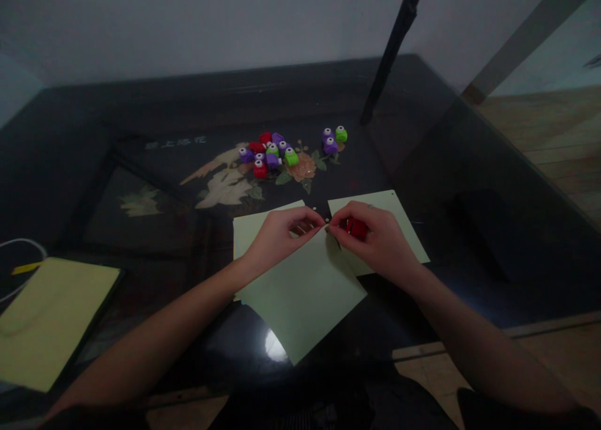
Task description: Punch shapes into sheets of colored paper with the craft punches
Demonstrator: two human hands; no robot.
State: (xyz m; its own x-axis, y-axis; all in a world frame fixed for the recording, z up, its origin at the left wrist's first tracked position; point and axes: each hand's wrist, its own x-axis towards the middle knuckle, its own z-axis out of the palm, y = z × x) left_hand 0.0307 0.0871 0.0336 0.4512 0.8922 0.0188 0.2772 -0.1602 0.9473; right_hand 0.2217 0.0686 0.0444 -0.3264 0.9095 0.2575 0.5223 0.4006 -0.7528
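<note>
A pale green paper sheet [305,298] is held up at its far corner, angled between my hands. The thumb and index finger of my left hand [284,233] pinch near that corner. My right hand [375,239] meets it there, fingertips pinched together; a red craft punch [357,229] shows under its curled fingers, partly hidden. Small pale star-shaped bits [314,208] lie just beyond the fingertips. Two more pale green stacks or sheets lie on the table: a left sheet [253,228] under my left hand and a right sheet [399,220] with a tiny hole in its far corner.
A cluster of red, purple and green craft punches [272,149] lies farther back on the dark glossy table [154,111]. Several more punches [330,145] sit to its right. A yellow pad [59,317] and white cable are at left; a dark post [392,54] rises at the back.
</note>
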